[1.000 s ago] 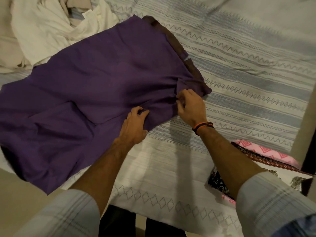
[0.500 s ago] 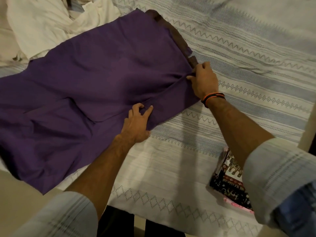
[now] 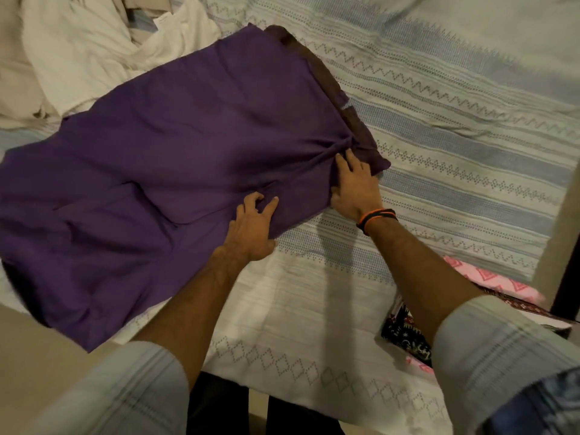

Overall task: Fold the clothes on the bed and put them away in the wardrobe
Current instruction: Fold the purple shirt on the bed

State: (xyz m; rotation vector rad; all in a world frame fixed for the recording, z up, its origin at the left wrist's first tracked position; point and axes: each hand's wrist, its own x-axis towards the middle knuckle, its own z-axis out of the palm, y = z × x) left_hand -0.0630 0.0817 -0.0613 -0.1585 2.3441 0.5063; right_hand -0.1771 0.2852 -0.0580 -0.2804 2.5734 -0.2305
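The head view shows one purple garment (image 3: 175, 171) spread nearly flat on the bed (image 3: 455, 171), which is covered by a pale blue and white patterned sheet. The garment serves as the landmark here. One heap of cream-white clothes (image 3: 94, 51) lies crumpled just beyond its far left edge, touching it. Toward the near right of it, well apart at the bed's corner, sits one small stack of folded patterned cloth (image 3: 405, 337), dark below and pink above; how many pieces it holds cannot be told. A dark brown band (image 3: 320, 73) runs along the garment's right edge.

No container is in view; the clothes rest directly on the sheet.

Two hands work at the garment's near right corner. The left hand (image 3: 251, 227) rests on the near edge of the purple cloth, its fingers (image 3: 271, 204) curled and gathering a small fold of fabric, the index finger stretched forward. The right hand (image 3: 356, 186), with one orange and black band (image 3: 376, 216) at the wrist, lies on the corner just beside the brown band; its fingers (image 3: 350, 158) are spread apart and press flat on the cloth, where creases bunch toward the fingertips. Both forearms come out of pale rolled sleeves.
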